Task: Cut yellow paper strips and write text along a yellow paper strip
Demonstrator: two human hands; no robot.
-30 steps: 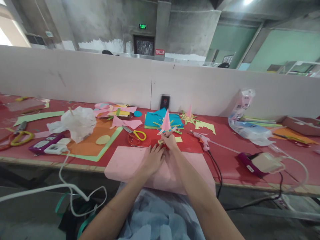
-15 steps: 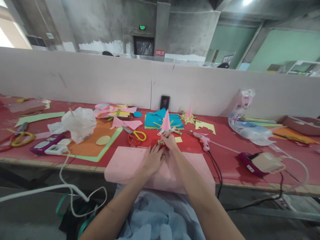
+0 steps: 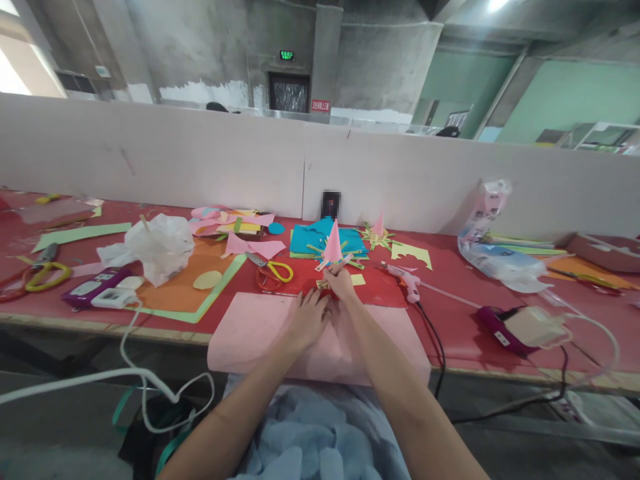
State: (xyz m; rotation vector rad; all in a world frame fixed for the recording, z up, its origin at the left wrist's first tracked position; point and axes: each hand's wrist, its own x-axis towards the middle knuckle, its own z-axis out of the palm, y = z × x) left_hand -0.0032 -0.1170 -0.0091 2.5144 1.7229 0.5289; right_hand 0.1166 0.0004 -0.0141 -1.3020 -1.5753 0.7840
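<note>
My left hand lies with its fingers spread and flat at the far edge of a pink paper sheet. Its fingertips are beside a small pale paper piece with dark marks. Over that piece my right hand is closed in a pinch; a thin stick-like thing rises from its fingers, too small to name. Just beyond it stands a pink paper cone with green-yellow strips spreading from its base. A yellow paper scrap lies to the right of my right hand, on red paper.
Scissors lie left of my hands, and a pink glue gun with a black cord lies right. A second pink cone stands behind. Power strips sit on both sides. Crumpled white plastic rests on orange paper. A partition bounds the back.
The view has shifted very slightly. Both hands and the things around them stay in nearly the same places.
</note>
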